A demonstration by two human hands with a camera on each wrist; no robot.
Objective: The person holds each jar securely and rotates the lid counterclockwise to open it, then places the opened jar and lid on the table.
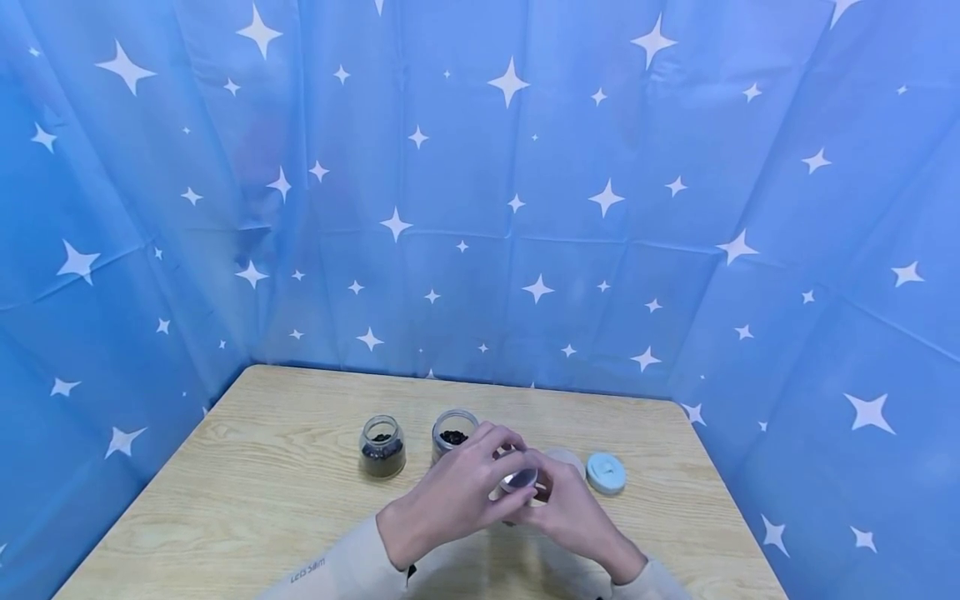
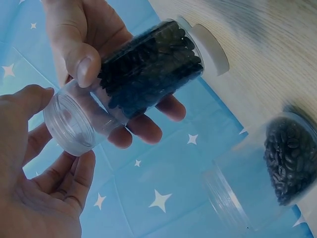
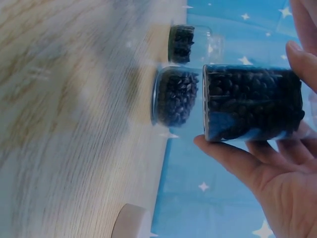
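Note:
Between both hands is a clear jar [image 2: 148, 69] filled largely with dark beans that look like coffee beans. My left hand [image 1: 472, 479] pinches the rim around its threaded mouth, thumb on one side and fingertips on the other. My right hand [image 1: 573, 508] grips the jar's body, the thumb across the near side and the fingers behind, as the left wrist view shows. From above, the fingers hide much of the jar. Just beyond the left hand stands a second uncovered jar [image 1: 454, 425], partly filled with the same dark beans and partly covered by that hand.
Farther left on the wooden table [image 1: 285, 433] stands a third uncovered jar [image 1: 382, 454] holding dark contents. A light blue round lid [image 1: 606, 472] lies to the right of the hands, beside a whitish round lid [image 1: 567, 457]. Behind the table hangs a blue star-patterned curtain [image 1: 465, 192].

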